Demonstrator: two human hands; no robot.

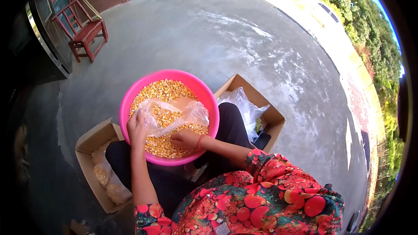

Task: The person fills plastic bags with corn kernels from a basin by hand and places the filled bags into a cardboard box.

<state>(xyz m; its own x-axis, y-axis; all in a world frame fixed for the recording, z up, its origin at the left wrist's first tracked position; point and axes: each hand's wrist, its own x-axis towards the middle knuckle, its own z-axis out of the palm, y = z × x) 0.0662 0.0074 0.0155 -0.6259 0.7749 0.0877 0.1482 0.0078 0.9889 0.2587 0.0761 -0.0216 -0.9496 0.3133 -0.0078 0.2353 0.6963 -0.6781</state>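
- The right hand (186, 139) dips into corn kernels (163, 90), fingers curled; whether it grips any, I cannot tell.
- The left hand (137, 126) pinches the left end of a clear plastic bag (198, 114) lying over the kernels, inside the pink basin (214, 119), by its left rim.
- Dark-trousered knees (233, 124) and two cardboard boxes hem the basin's sides: the left box (92, 138) with bagged corn, the right box (275, 124) with plastic.
- Concrete floor (174, 30) stretches broadly past the basin's far rim.
- A red wooden chair (89, 30) stands toward the floor's far-left corner.
- Trees (374, 30) rise beyond its right edge.
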